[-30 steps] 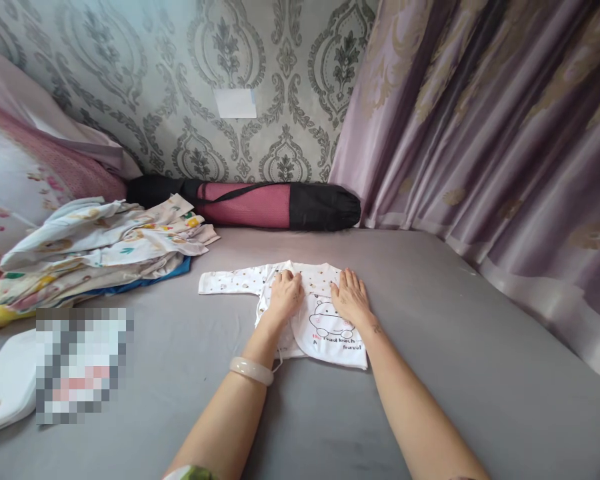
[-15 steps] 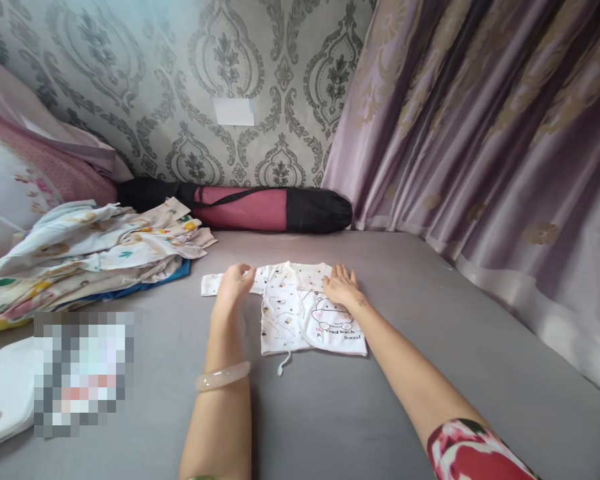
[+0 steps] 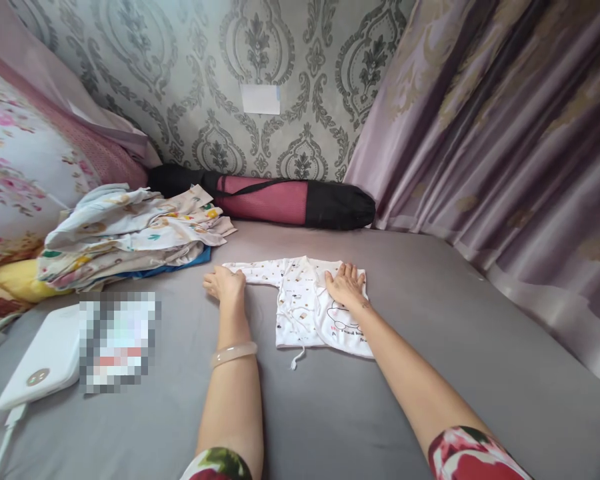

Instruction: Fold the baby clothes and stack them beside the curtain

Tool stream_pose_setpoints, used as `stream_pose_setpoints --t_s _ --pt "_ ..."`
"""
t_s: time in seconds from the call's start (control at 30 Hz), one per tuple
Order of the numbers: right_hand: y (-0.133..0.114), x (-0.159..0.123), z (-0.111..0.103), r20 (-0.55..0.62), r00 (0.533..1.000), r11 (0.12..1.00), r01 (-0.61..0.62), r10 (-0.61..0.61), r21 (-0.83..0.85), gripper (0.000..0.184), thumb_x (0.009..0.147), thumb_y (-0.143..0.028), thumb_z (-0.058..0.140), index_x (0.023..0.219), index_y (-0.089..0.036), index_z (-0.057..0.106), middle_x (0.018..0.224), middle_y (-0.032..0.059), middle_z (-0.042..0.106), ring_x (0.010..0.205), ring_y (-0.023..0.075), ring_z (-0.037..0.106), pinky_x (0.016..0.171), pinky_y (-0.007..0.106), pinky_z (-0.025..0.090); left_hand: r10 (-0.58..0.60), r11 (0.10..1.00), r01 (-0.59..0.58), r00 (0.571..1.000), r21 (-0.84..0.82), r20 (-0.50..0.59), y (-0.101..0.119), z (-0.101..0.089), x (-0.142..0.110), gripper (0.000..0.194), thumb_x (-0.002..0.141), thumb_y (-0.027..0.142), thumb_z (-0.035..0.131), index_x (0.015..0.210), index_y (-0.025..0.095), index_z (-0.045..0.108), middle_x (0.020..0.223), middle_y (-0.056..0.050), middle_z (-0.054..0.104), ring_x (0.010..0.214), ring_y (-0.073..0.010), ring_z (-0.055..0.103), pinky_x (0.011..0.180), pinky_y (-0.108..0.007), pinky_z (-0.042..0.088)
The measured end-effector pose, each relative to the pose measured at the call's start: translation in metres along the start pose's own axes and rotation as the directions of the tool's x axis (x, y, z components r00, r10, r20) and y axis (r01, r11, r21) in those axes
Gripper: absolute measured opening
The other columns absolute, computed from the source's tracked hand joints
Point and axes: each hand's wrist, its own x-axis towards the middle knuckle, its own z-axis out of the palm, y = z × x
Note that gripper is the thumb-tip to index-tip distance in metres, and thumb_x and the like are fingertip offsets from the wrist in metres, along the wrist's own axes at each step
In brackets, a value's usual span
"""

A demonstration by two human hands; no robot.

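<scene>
A small white baby shirt [image 3: 297, 303] lies front up on the grey sheet, with tiny prints, a cartoon and lettering on its right panel, and a tie string at the hem. My left hand [image 3: 225, 283] is over the cuff of the outstretched left sleeve, its thumb on the fabric and its fingers apart from the thumb, reaching past the cuff. My right hand [image 3: 346, 283] lies flat and open on the shirt's upper right part, fingers spread. It covers much of the right sleeve area, and my forearm hides part of the cartoon panel.
A heap of printed clothes [image 3: 130, 233] lies at the left. Nearer me are a white power bank [image 3: 45, 360] with a cable [image 3: 7, 433] and a pixelated item [image 3: 120, 343]. A pink and black rolled bag [image 3: 265, 200] rests along the wall; curtains [image 3: 455, 120] hang at the right.
My left hand has moved left from the shirt's chest along the sleeve to its cuff, uncovering the front and tie string. My right hand has stayed on the upper right part.
</scene>
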Motion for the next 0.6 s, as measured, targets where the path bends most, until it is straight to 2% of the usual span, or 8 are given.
stream_pose_setpoints --t_s 0.1,0.17,0.27,0.33,0.43,0.5,0.53,0.6 --pt "-0.009 -0.002 -0.008 -0.071 0.988 0.991 0.133 -0.134 -0.026 0.067 0.100 -0.042 0.022 0.152 0.000 0.026 0.160 0.0226 0.020 0.148 0.0333 0.013 0.118 0.053 0.006 0.003 1.000 -0.003 1.000 -0.011 -0.003 -0.002 0.004 0.004 0.048 0.080 0.028 0.059 0.122 0.006 0.055 0.132 -0.028 0.051 0.125 -0.0398 0.048 0.100 -0.047 0.041" --pt "-0.020 -0.005 -0.010 -0.118 0.938 0.945 0.322 -0.326 -0.052 0.064 0.101 -0.039 0.022 0.152 -0.002 0.027 0.161 0.0194 0.018 0.149 0.0292 0.012 0.119 0.049 0.003 0.013 1.000 -0.013 1.000 -0.023 0.012 -0.004 0.007 0.008 0.045 0.079 0.026 0.059 0.119 0.007 0.057 0.130 -0.028 0.055 0.126 -0.0406 0.049 0.099 -0.047 0.041" --pt "-0.042 -0.007 -0.006 -0.039 0.847 0.848 0.529 -0.530 -0.024 0.064 0.101 -0.039 0.022 0.152 -0.002 0.028 0.161 0.0164 0.021 0.149 0.0262 0.014 0.120 0.045 0.003 0.046 0.997 -0.043 0.998 -0.060 0.049 -0.007 0.011 0.016 0.036 0.075 0.022 0.060 0.109 0.013 0.061 0.121 -0.025 0.063 0.121 -0.0411 0.053 0.097 -0.050 0.041" --pt "-0.057 -0.008 -0.001 0.018 0.822 0.822 0.569 -0.569 0.006 0.063 0.100 -0.039 0.023 0.151 -0.001 0.029 0.160 0.0165 0.023 0.149 0.0263 0.015 0.120 0.045 0.005 0.077 0.993 -0.069 0.994 -0.100 0.077 -0.010 0.013 0.022 0.029 0.071 0.019 0.061 0.100 0.018 0.063 0.113 -0.021 0.067 0.116 -0.0407 0.057 0.095 -0.052 0.041" --pt "-0.075 -0.009 0.006 0.033 0.827 0.827 0.561 -0.562 0.031 0.063 0.100 -0.038 0.024 0.152 -0.001 0.029 0.160 0.0175 0.023 0.149 0.0258 0.015 0.120 0.042 0.007 0.093 0.974 -0.072 0.992 -0.216 0.087 -0.012 0.016 0.031 0.012 0.071 0.022 0.060 0.083 0.021 0.064 0.097 -0.016 0.071 0.106 -0.0381 0.063 0.090 -0.049 0.043" --pt "-0.083 -0.010 0.011 0.044 0.840 0.841 0.539 -0.541 0.049 0.064 0.101 -0.041 0.022 0.153 -0.004 0.027 0.160 0.0183 0.022 0.149 0.0269 0.015 0.120 0.043 0.007 0.086 0.908 -0.058 0.995 -0.415 0.050 -0.011 0.017 0.035 0.009 0.074 0.029 0.060 0.076 0.020 0.063 0.081 -0.010 0.069 0.094 -0.0326 0.066 0.082 -0.042 0.046" --pt "-0.085 -0.010 0.012 0.048 0.846 0.847 0.529 -0.531 0.053 0.065 0.101 -0.044 0.021 0.153 -0.006 0.027 0.160 0.0186 0.020 0.149 0.0280 0.014 0.119 0.044 0.007 0.076 0.836 -0.047 0.997 -0.546 0.029 -0.009 0.018 0.036 0.013 0.074 0.032 0.060 0.075 0.019 0.063 0.073 -0.007 0.066 0.086 -0.0288 0.066 0.076 -0.037 0.047" --pt "-0.087 -0.011 0.015 0.044 0.853 0.854 0.518 -0.520 0.049 0.067 0.101 -0.049 0.020 0.155 -0.009 0.025 0.161 0.0189 0.018 0.149 0.0304 0.012 0.119 0.048 0.005 0.030 0.623 0.005 0.999 -0.782 0.031 -0.005 0.018 0.037 0.021 0.073 0.038 0.063 0.076 0.017 0.063 0.062 -0.001 0.059 0.071 -0.0209 0.063 0.066 -0.029 0.046"
